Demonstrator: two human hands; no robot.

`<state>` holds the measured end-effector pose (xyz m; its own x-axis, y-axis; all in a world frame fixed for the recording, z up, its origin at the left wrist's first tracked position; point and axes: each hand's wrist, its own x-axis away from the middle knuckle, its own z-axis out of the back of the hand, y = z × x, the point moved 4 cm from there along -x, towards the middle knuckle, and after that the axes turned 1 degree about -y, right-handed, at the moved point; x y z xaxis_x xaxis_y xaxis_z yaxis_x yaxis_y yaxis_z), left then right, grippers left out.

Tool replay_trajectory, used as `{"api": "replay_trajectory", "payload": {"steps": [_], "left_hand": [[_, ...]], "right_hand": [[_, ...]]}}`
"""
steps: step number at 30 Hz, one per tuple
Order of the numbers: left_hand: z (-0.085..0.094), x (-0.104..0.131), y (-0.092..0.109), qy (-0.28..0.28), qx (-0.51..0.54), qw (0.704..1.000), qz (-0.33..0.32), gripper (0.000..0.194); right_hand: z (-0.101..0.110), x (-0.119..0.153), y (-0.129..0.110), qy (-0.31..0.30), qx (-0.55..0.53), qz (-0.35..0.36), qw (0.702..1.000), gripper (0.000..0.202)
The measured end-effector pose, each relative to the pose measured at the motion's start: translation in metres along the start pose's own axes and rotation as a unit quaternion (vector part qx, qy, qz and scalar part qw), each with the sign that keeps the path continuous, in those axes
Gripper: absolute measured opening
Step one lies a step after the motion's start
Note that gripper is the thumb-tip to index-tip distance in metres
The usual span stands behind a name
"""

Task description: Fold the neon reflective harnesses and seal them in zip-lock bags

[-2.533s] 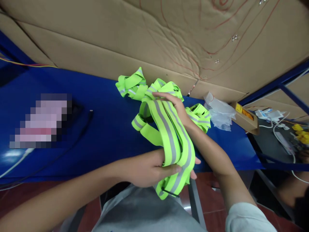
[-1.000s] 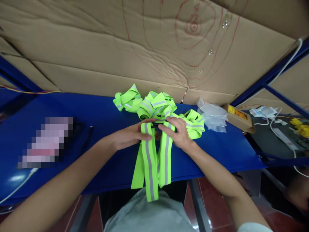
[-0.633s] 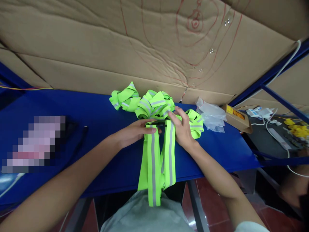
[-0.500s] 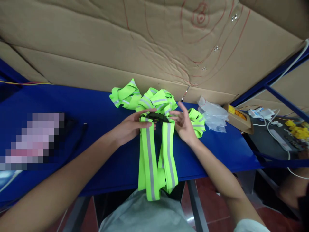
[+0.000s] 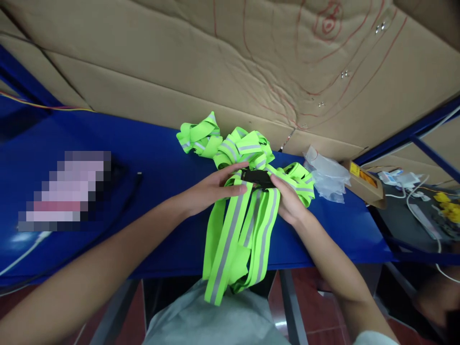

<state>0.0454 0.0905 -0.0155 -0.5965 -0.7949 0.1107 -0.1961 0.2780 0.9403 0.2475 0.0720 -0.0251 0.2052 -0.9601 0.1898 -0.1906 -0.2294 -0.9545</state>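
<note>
A neon green strap with a grey stripe (image 5: 230,235) hangs in loops over the table's front edge. At its top is a black buckle (image 5: 258,178). My left hand (image 5: 212,189) grips the strap and the buckle's left end, thumb in front. My right hand (image 5: 287,199) closes on the buckle's right end, its thumb at the edge and its other fingers mostly hidden. Just behind lie a crumpled green strap bundle (image 5: 246,146), another bundle (image 5: 201,136) to its left and a third (image 5: 304,184) to the right.
On the blue table (image 5: 161,158) a blurred-out pinkish item (image 5: 68,187) and a black cable (image 5: 134,184) lie left. Clear plastic bags (image 5: 327,175) and a cardboard box (image 5: 364,184) stand right. A cardboard wall (image 5: 179,57) rises behind. Another person's arm (image 5: 438,294) shows at far right.
My right hand has gone from spread fingers beside the buckle to holding its right end. The hanging loops have shifted and tilted. The whole view has turned slightly.
</note>
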Motion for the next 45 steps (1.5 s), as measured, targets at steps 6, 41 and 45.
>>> {"api": "replay_trajectory", "payload": {"steps": [6, 41, 45], "left_hand": [[-0.014, -0.005, -0.012, -0.019, -0.074, 0.997, -0.023, 0.088], [-0.016, -0.007, -0.039, -0.036, 0.085, 0.989, 0.119, 0.041], [-0.021, -0.006, -0.047, -0.071, 0.145, 0.978, 0.133, 0.041]], "right_hand": [[-0.001, -0.005, 0.012, 0.021, 0.037, -0.017, 0.999, 0.075], [-0.032, -0.004, -0.019, -0.042, 0.397, 0.285, 0.871, 0.031], [-0.027, -0.006, -0.017, 0.031, 0.366, 0.265, 0.892, 0.029]]}}
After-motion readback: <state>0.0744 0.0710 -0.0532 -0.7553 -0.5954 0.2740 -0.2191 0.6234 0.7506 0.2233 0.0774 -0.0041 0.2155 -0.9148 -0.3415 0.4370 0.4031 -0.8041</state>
